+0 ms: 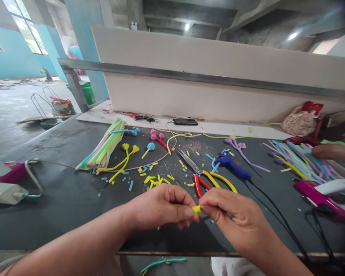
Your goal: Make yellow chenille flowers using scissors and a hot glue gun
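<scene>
In front of me, close to the table's near edge, my left hand pinches a small yellow pipe cleaner piece between thumb and fingers. My right hand grips the other side of that same piece, so the two sets of fingertips nearly meet. Just beyond them lie scissors with yellow handles and a red-handled tool, partly hidden behind my right hand. Short cut yellow pieces are scattered past my left hand. A blue glue gun rests farther right, its cord running toward the near edge.
A pipe cleaner bundle lies left, near yellow stems, a blue one and a pink one. Purple stems and another bundle lie right, with another person's hand. A phone lies behind.
</scene>
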`<state>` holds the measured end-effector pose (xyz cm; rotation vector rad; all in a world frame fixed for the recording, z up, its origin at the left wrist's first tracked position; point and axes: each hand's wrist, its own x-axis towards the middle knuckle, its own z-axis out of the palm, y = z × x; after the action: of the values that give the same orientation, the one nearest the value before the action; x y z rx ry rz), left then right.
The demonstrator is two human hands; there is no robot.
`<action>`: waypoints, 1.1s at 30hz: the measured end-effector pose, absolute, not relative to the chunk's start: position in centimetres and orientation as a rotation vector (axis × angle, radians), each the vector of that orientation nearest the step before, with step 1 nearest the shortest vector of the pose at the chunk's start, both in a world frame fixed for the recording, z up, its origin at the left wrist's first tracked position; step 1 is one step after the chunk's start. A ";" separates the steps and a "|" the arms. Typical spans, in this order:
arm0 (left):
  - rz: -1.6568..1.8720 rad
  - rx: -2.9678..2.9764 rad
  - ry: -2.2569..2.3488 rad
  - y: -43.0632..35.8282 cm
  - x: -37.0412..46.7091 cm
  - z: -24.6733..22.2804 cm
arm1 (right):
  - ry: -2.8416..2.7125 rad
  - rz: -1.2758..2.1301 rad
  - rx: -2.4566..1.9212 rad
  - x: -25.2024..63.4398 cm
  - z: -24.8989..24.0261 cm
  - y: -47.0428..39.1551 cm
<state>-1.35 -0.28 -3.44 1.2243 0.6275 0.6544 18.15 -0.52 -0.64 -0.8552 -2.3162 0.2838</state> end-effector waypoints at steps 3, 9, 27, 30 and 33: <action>0.764 1.009 0.543 -0.3 -1.2 -3.8 | -2.257 0.181 -0.778 17.4 -1.3 -0.7; 0.923 0.734 0.491 -0.3 -0.9 -3.7 | -2.166 -0.086 -0.850 15.7 -3.4 -1.5; 0.765 1.118 0.528 0.0 -1.9 -3.2 | -2.282 0.178 -0.935 17.5 -1.4 -0.9; 0.750 1.392 0.683 0.0 -1.8 -2.9 | -2.333 0.365 -1.085 18.1 -1.2 -0.9; 0.741 1.818 0.806 0.0 -1.7 -3.0 | -2.324 0.419 -1.173 18.2 -1.5 -1.0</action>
<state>-1.71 -0.01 -3.01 1.8180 0.8057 0.7412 18.20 -0.97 -1.46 -1.1730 -2.3242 0.4190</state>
